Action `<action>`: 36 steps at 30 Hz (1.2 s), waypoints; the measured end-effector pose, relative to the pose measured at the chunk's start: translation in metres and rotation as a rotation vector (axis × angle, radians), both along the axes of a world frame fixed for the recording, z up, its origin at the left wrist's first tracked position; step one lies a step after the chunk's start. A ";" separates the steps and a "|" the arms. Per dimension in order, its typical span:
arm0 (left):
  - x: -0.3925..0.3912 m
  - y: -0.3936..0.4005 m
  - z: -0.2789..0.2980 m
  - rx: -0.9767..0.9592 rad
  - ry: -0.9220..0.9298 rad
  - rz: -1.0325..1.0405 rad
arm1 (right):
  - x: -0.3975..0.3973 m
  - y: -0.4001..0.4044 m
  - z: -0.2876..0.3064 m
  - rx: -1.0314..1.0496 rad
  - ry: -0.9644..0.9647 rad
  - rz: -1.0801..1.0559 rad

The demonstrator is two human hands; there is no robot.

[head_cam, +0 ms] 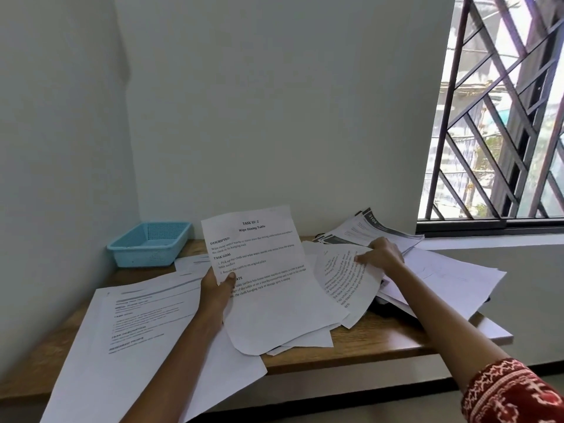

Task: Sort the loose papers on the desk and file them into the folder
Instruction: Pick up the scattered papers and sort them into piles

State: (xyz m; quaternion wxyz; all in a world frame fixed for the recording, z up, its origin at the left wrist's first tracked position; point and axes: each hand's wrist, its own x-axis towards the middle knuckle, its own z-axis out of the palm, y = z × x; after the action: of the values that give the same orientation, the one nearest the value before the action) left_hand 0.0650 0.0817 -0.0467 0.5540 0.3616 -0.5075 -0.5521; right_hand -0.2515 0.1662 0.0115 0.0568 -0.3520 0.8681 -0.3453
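1. Two hands: left hand [217, 286], right hand [382, 254].
2. One blue basket [148, 244].
3. One wooden desk [366, 341].
4. One barred window [500, 111].
5. Loose papers [451, 279]: many, overlapping; exact count not discernible.

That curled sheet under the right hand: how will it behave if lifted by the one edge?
Probably floppy: the curled sheet already bows upward where the right hand pinches its edge. Likely very light, a single printed page, so a draught or quick move could flip it. It overlaps other loose papers, so it may slide easily and drag a neighbour along.
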 end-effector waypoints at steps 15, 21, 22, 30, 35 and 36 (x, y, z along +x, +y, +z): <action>-0.002 -0.008 -0.009 0.046 -0.141 0.033 | -0.004 0.034 0.052 -0.554 0.036 -0.001; -0.003 -0.005 -0.007 0.066 -0.163 0.026 | 0.000 0.042 0.065 -0.948 -0.159 -0.117; -0.003 -0.004 -0.007 0.066 -0.170 0.026 | 0.001 0.041 0.064 -0.983 -0.194 -0.106; -0.002 0.000 -0.003 0.094 -0.132 0.013 | 0.057 0.012 0.019 -0.763 -0.193 0.060; 0.000 0.003 0.000 0.164 0.037 -0.044 | 0.104 -0.004 -0.019 -0.310 -0.234 0.319; 0.001 0.003 0.000 0.152 0.030 -0.054 | 0.106 -0.005 -0.022 -0.196 -0.235 0.390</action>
State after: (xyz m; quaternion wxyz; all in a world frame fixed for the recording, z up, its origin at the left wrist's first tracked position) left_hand 0.0661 0.0850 -0.0471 0.5175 0.3805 -0.4655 -0.6089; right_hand -0.1460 0.1608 -0.0104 0.1883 -0.4740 0.7337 -0.4489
